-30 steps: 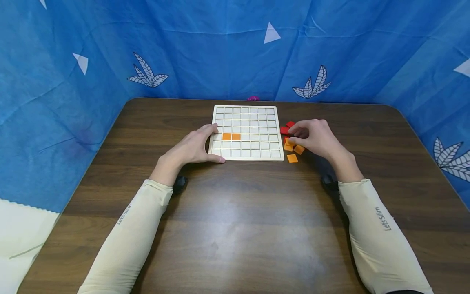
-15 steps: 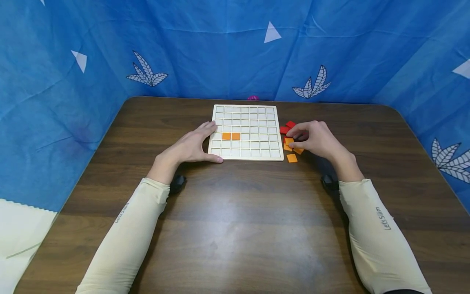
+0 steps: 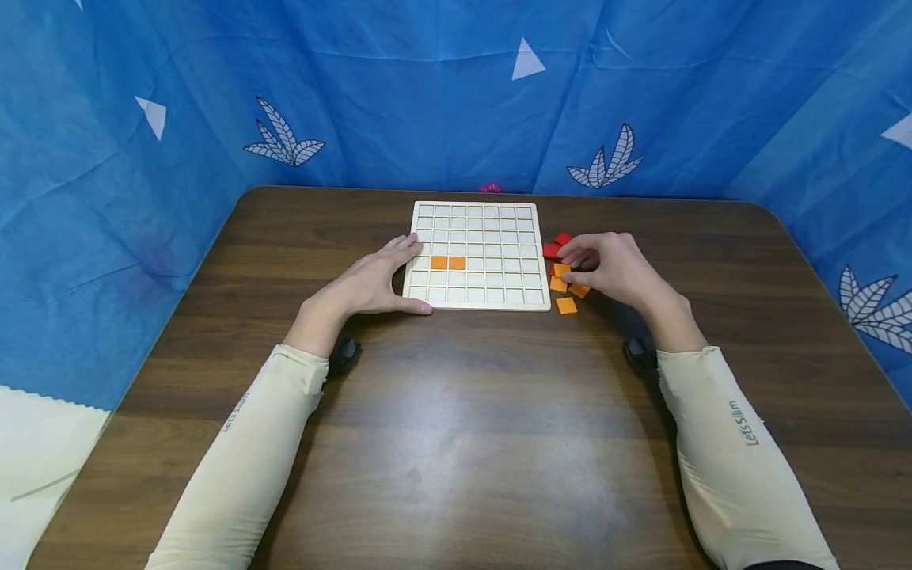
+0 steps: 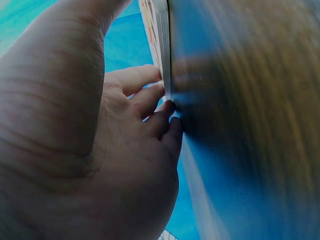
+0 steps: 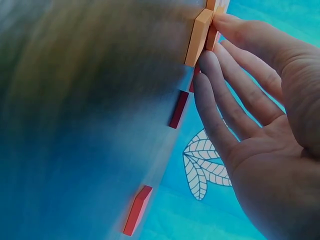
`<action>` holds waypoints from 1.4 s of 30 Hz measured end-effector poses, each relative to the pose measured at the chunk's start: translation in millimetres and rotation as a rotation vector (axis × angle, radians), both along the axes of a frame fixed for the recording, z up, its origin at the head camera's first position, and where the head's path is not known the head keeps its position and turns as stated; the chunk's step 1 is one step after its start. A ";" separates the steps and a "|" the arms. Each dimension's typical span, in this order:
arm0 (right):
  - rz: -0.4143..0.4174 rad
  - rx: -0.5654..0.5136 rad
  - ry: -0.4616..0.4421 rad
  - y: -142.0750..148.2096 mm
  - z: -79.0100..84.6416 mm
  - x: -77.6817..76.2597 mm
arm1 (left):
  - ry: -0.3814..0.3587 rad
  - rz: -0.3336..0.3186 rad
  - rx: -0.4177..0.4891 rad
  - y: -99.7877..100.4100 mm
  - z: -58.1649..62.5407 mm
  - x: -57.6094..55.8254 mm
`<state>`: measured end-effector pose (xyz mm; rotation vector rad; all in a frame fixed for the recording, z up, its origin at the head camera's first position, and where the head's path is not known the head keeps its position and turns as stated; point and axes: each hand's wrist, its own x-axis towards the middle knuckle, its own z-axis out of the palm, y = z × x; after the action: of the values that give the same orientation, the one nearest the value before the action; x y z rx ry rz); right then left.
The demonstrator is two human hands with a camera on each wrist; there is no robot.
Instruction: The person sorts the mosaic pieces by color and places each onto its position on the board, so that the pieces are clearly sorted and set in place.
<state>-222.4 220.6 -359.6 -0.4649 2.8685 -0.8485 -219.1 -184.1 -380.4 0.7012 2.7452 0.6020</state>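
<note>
My left hand (image 3: 363,283) rests at the left side of a white gridded board (image 3: 499,273), its fingers along the left edge and its thumb at the near edge. In the left wrist view, its fingertips (image 4: 159,90) touch the board's edge. Two orange tiles (image 3: 457,263) sit side by side in the grid. Right of the board, my right hand (image 3: 606,265) reaches over a small heap of loose tiles. Its thumb is right at an orange tile (image 3: 561,270), the other fingers apart from the thumb. A red tile (image 3: 552,251) lies under its fingertips.
Another orange tile (image 3: 566,305) lies near the board's near right corner. Further red tiles show at the heap's far side, one red tile (image 5: 137,211) standing out in the right wrist view. A blue patterned curtain (image 3: 442,95) hangs behind the brown table (image 3: 456,443).
My right thumb and fingers have shifted slightly over the heap, and the orange tile by the thumb now shows more fully. My left hand has moved slightly left along with the board's edge.
</note>
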 end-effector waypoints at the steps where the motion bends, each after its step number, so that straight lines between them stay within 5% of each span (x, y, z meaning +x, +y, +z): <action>1: -0.002 0.003 0.002 0.0 0.0 0.2 | -0.001 0.000 0.000 0.1 0.1 0.1; 18: 0.008 -0.027 0.086 -28.0 1.8 -10.8 | -0.012 0.017 -0.007 0.8 1.2 3.1; 26: 0.023 -0.040 0.054 -52.0 3.0 -15.0 | -0.015 0.013 -0.015 3.6 2.4 2.5; 42: 0.125 -0.044 0.079 -106.8 5.6 -23.0 | -0.027 0.028 -0.024 7.3 6.0 4.2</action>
<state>-245.3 113.9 -354.0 -0.6898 2.8598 -0.8931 -214.9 -176.9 -374.3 0.6459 2.7373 0.5790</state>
